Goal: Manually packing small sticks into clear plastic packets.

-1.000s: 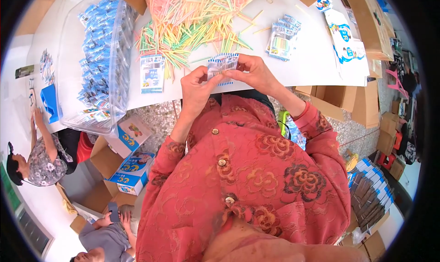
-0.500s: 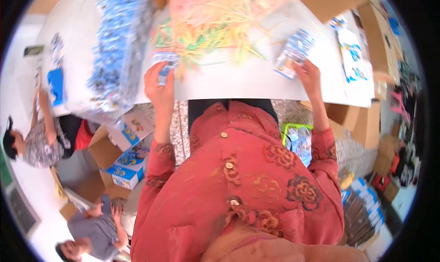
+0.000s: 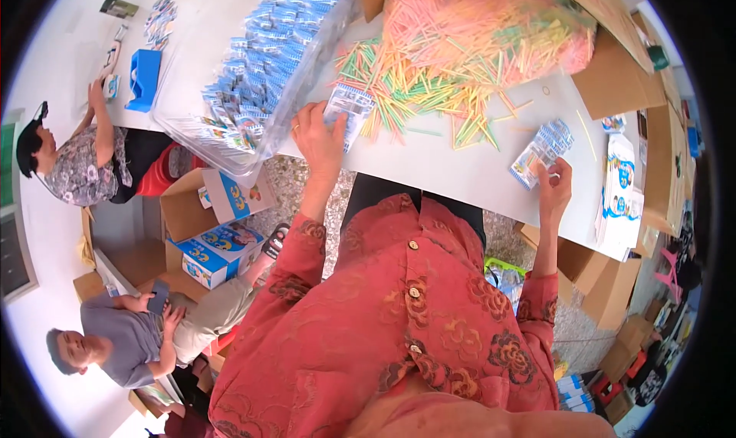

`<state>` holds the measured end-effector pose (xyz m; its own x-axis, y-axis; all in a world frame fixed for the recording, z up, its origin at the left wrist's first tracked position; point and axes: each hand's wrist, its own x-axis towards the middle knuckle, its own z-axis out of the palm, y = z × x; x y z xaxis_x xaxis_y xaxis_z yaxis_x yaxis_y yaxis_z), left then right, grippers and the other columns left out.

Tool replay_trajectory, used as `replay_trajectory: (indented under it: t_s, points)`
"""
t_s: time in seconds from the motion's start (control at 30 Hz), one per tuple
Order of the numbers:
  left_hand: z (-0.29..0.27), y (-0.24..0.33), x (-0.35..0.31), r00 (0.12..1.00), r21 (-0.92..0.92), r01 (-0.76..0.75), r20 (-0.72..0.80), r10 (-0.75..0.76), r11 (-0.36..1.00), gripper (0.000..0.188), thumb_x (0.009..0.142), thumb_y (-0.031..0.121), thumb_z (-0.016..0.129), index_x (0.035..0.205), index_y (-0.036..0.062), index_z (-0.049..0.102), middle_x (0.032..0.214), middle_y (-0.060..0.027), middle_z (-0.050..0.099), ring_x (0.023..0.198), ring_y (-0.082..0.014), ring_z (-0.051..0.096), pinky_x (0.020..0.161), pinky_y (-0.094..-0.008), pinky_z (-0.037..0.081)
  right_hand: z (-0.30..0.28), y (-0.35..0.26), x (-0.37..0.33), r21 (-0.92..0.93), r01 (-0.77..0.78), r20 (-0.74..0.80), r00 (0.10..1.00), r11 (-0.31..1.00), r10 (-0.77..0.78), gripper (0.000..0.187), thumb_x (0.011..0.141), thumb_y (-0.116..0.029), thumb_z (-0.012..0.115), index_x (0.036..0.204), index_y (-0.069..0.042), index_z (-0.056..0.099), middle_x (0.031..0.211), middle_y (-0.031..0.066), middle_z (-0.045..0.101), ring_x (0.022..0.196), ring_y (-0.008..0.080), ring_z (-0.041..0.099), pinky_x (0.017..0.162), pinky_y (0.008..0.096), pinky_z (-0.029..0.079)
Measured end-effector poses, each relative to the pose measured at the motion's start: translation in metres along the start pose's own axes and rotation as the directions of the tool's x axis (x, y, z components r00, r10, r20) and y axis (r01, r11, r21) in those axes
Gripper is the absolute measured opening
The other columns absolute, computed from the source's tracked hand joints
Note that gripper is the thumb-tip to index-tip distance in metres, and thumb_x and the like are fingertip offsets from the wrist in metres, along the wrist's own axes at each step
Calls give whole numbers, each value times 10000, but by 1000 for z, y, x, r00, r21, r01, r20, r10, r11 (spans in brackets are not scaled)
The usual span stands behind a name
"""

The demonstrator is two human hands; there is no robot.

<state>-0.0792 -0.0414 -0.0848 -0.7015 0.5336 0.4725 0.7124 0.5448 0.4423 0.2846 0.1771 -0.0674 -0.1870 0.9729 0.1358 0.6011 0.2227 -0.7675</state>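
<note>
My left hand [image 3: 320, 140] grips a small clear packet with blue print [image 3: 349, 110] at the near edge of a heap of thin coloured sticks [image 3: 452, 70] on the white table [image 3: 460, 173]. My right hand [image 3: 555, 189] rests at the table's right front edge, fingers on a small stack of the same blue and white packets [image 3: 543, 151]. Whether it grips the stack or only touches it is unclear. Both arms are in red flowered sleeves.
A clear plastic sheet piled with several filled blue packets [image 3: 261, 70] lies left of the sticks. Printed cards [image 3: 622, 200] lie at the right. Cardboard boxes [image 3: 218, 235] stand on the floor. Two other people [image 3: 130, 338] sit at the left, one at a second table.
My hands have spread apart from in front of my chest. The left now sits by the stick heap holding a packet, and the right has settled on the packet stack.
</note>
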Motion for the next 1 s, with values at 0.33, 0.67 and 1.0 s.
replay_trajectory:
  t_s: [0.33,0.67,1.0]
  points:
    - [5,4,2,995,-56,51,-84,-55,997,407,648,195,781,1016,101,635,1026,-83,580,970,-303,517,830,-411,390,15,-48,-9,-13,327,-44,944,945,-328,232,843,10,583,1071,-34,599,987,52,576,627,78,476,552,210,412]
    - [18,-7,-2,987,-74,39,-150,-50,996,397,609,205,779,951,94,610,941,-77,583,918,-295,535,802,-427,382,108,-131,-37,383,527,306,702,758,-643,178,805,73,585,946,-27,625,1000,89,593,702,139,563,537,228,446]
    - [10,7,-3,971,-243,126,-168,-169,962,258,659,100,744,875,100,603,825,-47,580,811,-241,545,717,-391,361,187,-188,-27,424,544,489,536,724,-689,372,768,0,641,1131,-27,559,1162,149,543,1018,292,576,833,358,484]
